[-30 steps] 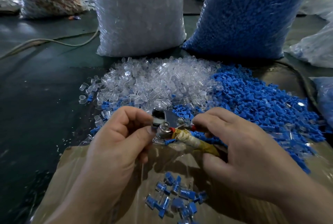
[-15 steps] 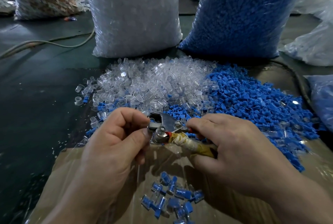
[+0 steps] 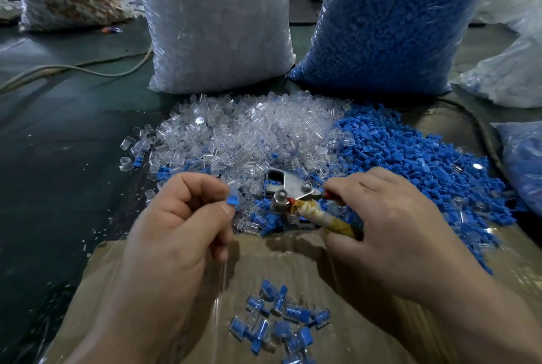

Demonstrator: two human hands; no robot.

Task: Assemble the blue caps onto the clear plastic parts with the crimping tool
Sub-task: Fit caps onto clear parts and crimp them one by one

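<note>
Your left hand (image 3: 176, 226) is now off the crimping tool (image 3: 289, 187), just left of it, pinching a blue cap (image 3: 232, 202); your right hand (image 3: 390, 217) grips the tool.

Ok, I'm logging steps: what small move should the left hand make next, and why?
Probably drop the blue piece, if crimped, onto the finished pile: the left hand pinches it clear of the crimping tool, which the right hand holds.

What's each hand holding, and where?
Left hand pinches a small blue piece between thumb and forefinger; right hand grips the crimping tool by its taped handle.
</note>
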